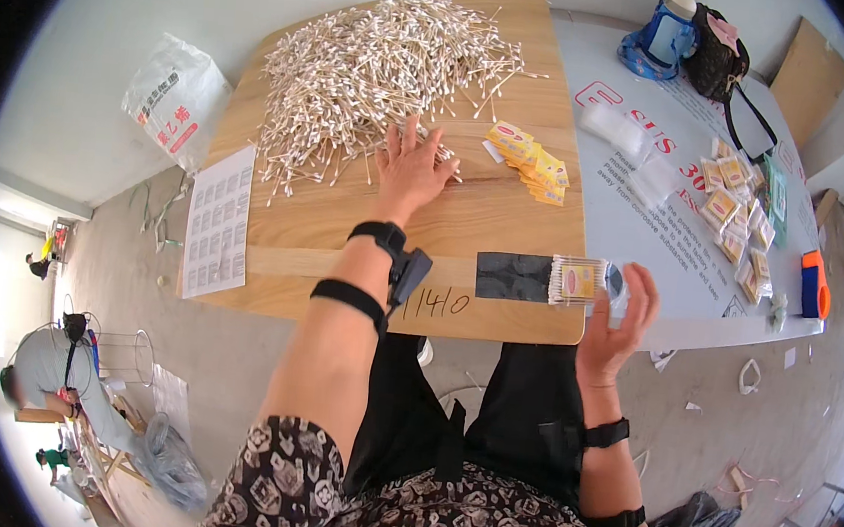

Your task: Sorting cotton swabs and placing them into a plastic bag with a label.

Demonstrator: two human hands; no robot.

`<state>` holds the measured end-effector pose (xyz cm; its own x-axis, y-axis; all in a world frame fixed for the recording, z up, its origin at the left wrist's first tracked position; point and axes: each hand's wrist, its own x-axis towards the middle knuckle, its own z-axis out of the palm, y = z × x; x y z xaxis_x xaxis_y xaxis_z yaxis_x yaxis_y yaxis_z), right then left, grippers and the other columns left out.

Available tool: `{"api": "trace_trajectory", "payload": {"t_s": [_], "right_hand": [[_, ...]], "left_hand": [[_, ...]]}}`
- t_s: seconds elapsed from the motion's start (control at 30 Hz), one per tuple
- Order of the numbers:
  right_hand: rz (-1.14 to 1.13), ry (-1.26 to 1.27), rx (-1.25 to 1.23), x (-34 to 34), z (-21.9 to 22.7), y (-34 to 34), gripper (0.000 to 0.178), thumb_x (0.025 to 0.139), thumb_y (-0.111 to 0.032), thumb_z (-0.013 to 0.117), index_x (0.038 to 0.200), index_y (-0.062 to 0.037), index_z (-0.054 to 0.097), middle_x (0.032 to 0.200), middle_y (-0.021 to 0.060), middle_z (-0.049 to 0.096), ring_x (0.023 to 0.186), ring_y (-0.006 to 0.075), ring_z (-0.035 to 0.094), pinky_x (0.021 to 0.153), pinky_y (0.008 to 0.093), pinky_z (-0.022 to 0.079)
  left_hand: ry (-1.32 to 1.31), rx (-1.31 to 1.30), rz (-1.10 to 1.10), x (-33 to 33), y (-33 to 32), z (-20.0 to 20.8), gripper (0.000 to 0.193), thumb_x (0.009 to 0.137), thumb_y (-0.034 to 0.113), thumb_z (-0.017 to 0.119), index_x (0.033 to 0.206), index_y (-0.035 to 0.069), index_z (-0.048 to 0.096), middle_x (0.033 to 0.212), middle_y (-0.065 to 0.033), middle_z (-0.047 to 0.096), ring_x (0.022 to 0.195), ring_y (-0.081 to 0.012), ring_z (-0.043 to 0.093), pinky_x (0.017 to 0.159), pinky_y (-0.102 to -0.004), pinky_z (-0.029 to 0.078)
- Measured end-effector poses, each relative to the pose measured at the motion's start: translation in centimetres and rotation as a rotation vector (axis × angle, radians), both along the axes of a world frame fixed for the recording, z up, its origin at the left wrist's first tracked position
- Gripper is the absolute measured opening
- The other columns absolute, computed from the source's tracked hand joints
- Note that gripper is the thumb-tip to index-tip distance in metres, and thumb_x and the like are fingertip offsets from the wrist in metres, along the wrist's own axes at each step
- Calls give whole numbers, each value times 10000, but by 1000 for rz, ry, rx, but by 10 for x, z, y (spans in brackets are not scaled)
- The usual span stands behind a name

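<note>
At the near edge of a big heap of cotton swabs (389, 70), my left hand (414, 170) is open with its fingers spread, the fingertips among the loose swabs. A clear packet of cotton swabs (574, 280) with a yellow label lies at the table's near right corner, partly over a dark strip (511, 276). Beside the packet's right end is my right hand (620, 326), its fingers curved and apart from the thumb. The thumb tip meets the packet's edge; no firm grip shows. Several yellow printed cards (531, 161) lie fanned out right of the heap.
The wooden table (342, 257) carries a printed sheet (219, 221) at its left edge. On the grey surface to the right lie filled swab packets (732, 215), clear bags (633, 146), an orange-and-blue tape dispenser (814, 286), a bottle (663, 34) and a black bag (718, 54).
</note>
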<state>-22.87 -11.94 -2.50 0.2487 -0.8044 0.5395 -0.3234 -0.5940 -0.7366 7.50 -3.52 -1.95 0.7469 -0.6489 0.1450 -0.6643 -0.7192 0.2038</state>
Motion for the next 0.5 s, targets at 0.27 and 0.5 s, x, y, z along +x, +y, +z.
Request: {"api": "trace_trajectory", "payload": {"t_s": [0.27,0.5], "right_hand": [[534,90,-22,49,-5,40,314,745,38,642,1054,-8,608,1105,145,594,1015,360,556,881,431,470],[559,184,60,92,-13,57,327,710,-52,701,1020,-21,604,1088,138,584,1013,345,544,866,441,441]], "left_hand": [[16,-77,-44,-40,13,-36,610,912,376,587,1414,69,423,1492,-153,336,1383,-398,285,1116,-525,252],[143,-320,-113,-79,65,-32,502,931,187,551,1398,35,446,1447,-167,425,1367,-385,344,1156,-465,235]]}}
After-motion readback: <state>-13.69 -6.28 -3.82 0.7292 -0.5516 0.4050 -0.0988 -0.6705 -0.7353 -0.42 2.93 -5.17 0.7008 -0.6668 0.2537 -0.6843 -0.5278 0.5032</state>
